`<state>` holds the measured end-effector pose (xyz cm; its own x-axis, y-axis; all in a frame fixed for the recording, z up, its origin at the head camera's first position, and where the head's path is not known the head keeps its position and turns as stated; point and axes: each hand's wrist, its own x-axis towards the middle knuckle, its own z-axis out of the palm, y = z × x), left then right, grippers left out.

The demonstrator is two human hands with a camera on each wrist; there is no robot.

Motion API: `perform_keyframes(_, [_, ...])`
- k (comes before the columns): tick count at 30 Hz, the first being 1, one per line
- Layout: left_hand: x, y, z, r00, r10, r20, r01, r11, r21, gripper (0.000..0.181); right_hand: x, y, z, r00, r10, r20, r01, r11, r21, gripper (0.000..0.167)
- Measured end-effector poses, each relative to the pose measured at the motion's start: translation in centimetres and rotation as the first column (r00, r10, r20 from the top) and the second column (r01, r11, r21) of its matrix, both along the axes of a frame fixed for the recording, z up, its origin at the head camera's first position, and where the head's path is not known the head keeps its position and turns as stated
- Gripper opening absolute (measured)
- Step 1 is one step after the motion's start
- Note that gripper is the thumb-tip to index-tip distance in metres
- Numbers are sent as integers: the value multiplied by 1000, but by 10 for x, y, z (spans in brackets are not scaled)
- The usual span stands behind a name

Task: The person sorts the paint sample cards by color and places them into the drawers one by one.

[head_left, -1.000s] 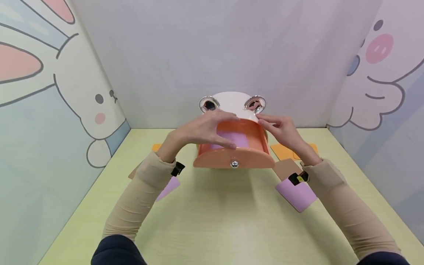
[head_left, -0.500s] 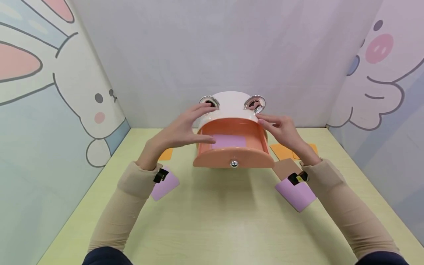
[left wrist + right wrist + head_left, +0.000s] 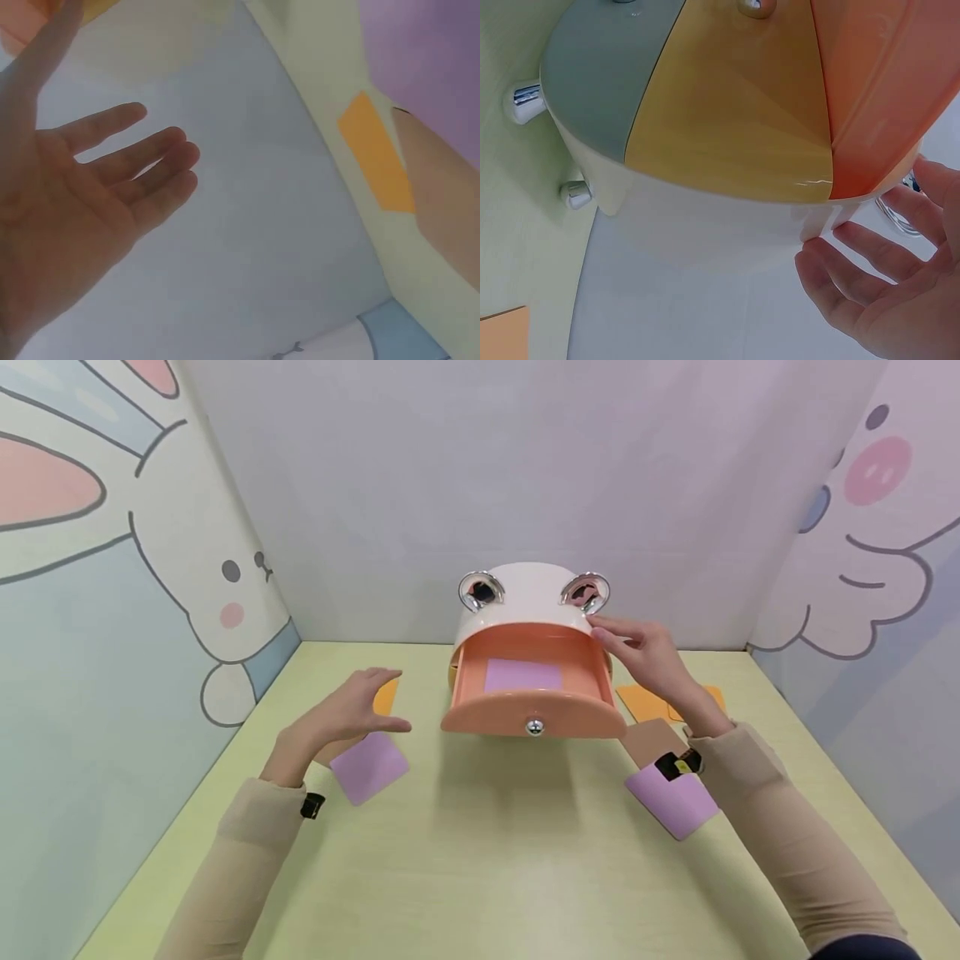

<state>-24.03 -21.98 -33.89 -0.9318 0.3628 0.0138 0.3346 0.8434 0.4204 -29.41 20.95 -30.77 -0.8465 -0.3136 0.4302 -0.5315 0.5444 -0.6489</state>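
A white rounded cabinet (image 3: 528, 589) with two silver ring ornaments stands at the back; its top orange drawer (image 3: 534, 713) is pulled out, with a purple card (image 3: 522, 675) lying in it. My right hand (image 3: 656, 668) touches the cabinet's upper right edge with its fingertips. In the right wrist view the fingers of my right hand (image 3: 900, 277) rest against the white side, beside yellow (image 3: 735, 112) and grey-green (image 3: 607, 82) drawer fronts. Empty, with fingers spread, my left hand (image 3: 333, 714) hovers over the cards at the left; the left wrist view also shows the left hand (image 3: 82, 187) holding nothing.
At the left lie a purple card (image 3: 369, 768), a brown card (image 3: 335, 750) and an orange card (image 3: 386, 697). Another purple card (image 3: 672, 800), a brown card (image 3: 651, 741) and orange cards (image 3: 641, 702) lie at the right. Walls with cartoon animals flank the table (image 3: 495, 877).
My left hand has moved from above the open drawer out to the left, over the cards. My right hand has stayed at the cabinet's edge. The head view has shifted slightly.
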Motion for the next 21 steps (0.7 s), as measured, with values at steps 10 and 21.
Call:
perform_keyframes(10, [10,-24,-49,1000,22,-6,-23,930,-366,81,1,-2,-1,1000,4,-4,-4,1000,-11,35])
perform_keyframes(21, [6,-36,-69,999,-20,-37,2,903,-430,61,1,-1,1,1000,15,-7,-15,1000,-24,34])
